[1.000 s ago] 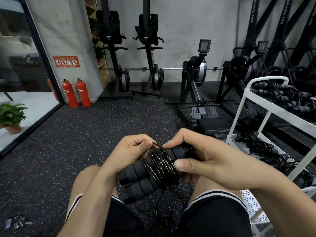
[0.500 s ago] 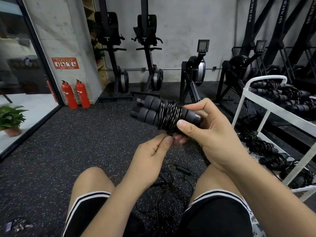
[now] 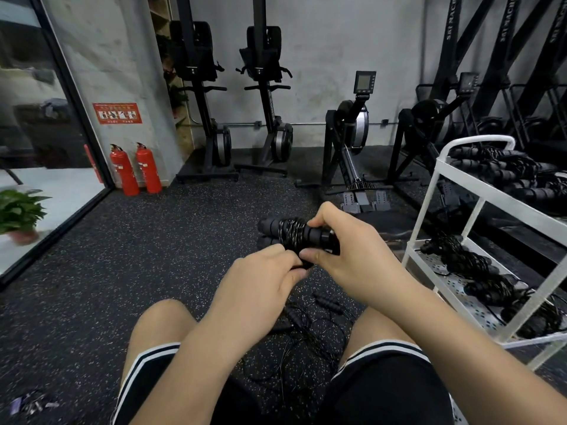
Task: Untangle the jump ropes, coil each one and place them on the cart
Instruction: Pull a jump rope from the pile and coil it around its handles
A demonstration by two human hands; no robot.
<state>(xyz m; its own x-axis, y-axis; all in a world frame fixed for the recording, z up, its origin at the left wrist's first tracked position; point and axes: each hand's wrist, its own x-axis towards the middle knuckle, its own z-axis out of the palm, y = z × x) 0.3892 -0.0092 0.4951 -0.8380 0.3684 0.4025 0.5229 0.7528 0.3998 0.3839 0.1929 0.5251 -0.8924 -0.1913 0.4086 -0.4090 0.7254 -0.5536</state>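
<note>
A black coiled jump rope point(image 3: 291, 233), its cord wound round the two foam handles, is held in front of me above my knees. My right hand point(image 3: 346, 256) grips the bundle at its right end, thumb underneath. My left hand point(image 3: 264, 276) pinches the cord under the bundle's middle. Tangled black ropes point(image 3: 310, 326) lie on the floor between my legs. A white cart point(image 3: 487, 197) stands at the right, with coiled ropes point(image 3: 503, 173) on its top shelf and more ropes point(image 3: 472, 268) on the lower shelf.
Rowing machines point(image 3: 352, 142) and ski machines line the back wall. Two red fire extinguishers point(image 3: 135, 168) stand by the left wall, next to a glass door and a potted plant point(image 3: 18, 213). Small items point(image 3: 27, 404) lie on the speckled floor at bottom left.
The bundle was raised and tipped level, then lowered a little. My left hand moved from the cord on top of the coil to its underside.
</note>
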